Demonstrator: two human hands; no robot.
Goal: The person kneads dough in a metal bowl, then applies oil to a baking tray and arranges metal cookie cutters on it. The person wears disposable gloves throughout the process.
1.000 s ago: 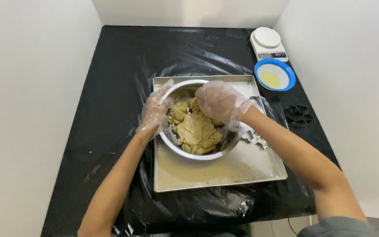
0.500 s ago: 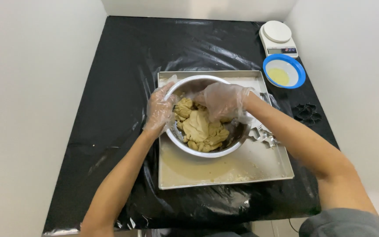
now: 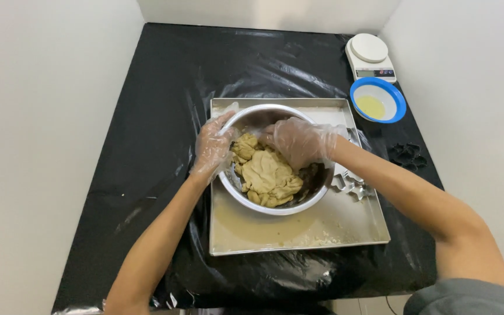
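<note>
A round metal bowl [image 3: 275, 208] stands on a shallow metal tray [image 3: 298, 233] and holds lumps of tan dough [image 3: 266, 175]. My left hand [image 3: 212, 149], in a clear plastic glove, grips the bowl's left rim. My right hand [image 3: 298, 140], gloved the same way, reaches into the bowl from the right, its fingers curled on the dough at the far side. The dough under that hand is hidden.
Metal cookie cutters [image 3: 350, 184] lie on the tray's right side. A blue bowl [image 3: 378, 100] with yellow liquid and a white kitchen scale [image 3: 370, 56] stand at the back right. A dark cutter [image 3: 406, 154] lies on the black plastic sheet [image 3: 164, 87]. White walls surround the table.
The view has shifted slightly. My right hand has moved a little within the bowl, kneading the dough; my left hand stays on the rim.
</note>
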